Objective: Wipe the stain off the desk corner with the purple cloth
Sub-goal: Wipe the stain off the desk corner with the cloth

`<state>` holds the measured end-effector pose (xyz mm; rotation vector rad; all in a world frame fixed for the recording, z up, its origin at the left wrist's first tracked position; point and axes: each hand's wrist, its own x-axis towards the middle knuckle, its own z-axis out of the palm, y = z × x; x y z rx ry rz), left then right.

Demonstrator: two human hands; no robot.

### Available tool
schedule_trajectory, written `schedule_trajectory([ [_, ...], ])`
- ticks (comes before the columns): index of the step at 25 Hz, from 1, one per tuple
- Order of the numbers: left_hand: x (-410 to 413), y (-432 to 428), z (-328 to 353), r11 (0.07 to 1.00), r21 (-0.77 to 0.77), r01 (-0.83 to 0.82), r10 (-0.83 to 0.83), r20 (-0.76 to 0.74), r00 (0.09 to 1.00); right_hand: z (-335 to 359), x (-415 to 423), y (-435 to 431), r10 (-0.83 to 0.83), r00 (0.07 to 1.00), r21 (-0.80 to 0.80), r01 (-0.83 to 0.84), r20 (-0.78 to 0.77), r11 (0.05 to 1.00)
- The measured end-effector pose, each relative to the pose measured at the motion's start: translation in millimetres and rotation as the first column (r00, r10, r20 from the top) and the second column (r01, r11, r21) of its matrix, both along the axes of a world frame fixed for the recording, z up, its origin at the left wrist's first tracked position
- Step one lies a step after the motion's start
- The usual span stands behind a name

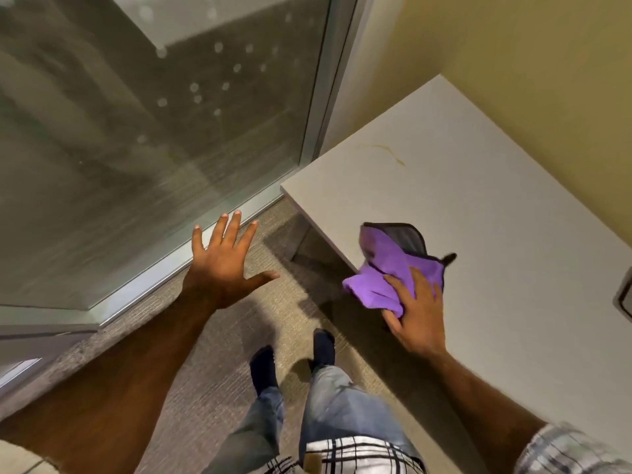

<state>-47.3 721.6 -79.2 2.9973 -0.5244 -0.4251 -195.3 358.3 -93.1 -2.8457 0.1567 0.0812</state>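
Note:
A purple cloth point(386, 271) with a grey inner side and dark edging hangs bunched over the near edge of the white desk point(496, 217). My right hand point(417, 313) grips it from below, fingers wrapped over the fabric. A thin yellowish stain point(390, 152) curves across the desk top near its far left corner, well beyond the cloth. My left hand point(225, 261) floats over the carpet to the left of the desk, palm down, fingers spread, holding nothing.
A tall glass panel point(154, 131) with a metal frame stands left of the desk. A yellow wall point(547, 63) runs behind the desk. A dark recessed fitting point(626, 295) sits at the desk's right edge. My feet point(294, 357) stand on grey carpet.

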Motion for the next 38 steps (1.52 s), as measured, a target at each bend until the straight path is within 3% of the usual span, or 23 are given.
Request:
schedule_trajectory([
  [3,0,-4,3,0.999,-0.039,0.010,-0.012,-0.042,0.999,4,13,4,-0.313,0.947,0.198,0.295,0.068,0.935],
  [6,-1,-14,6,0.995,-0.097,0.034,-0.035,-0.009,0.999,11,61,10,-0.473,0.878,0.050,0.470,0.071,0.881],
  [9,-2,-27,2,0.983,-0.147,0.107,-0.096,0.082,0.992,8,100,4,-0.541,0.840,0.005,0.542,-0.032,0.841],
  [12,3,-35,-5,0.983,-0.157,0.098,-0.089,0.063,0.994,-1,130,-8,-0.606,0.793,-0.066,0.602,-0.064,0.795],
  [20,12,-28,-51,0.994,-0.102,-0.038,0.027,-0.104,0.994,-21,237,-54,-0.587,0.809,-0.046,0.587,0.019,0.808],
  [29,31,-34,-83,0.987,-0.120,-0.104,0.093,-0.099,0.991,-22,356,-62,-0.614,0.790,-0.001,0.614,0.011,0.790],
  [34,29,-28,-84,0.989,-0.100,-0.105,0.093,-0.115,0.989,-16,378,-26,-0.475,0.879,0.009,0.475,0.035,0.880],
  [38,27,-24,-78,0.988,-0.107,-0.114,0.101,-0.117,0.988,-12,364,22,-0.271,0.961,-0.077,0.274,0.052,0.959],
])
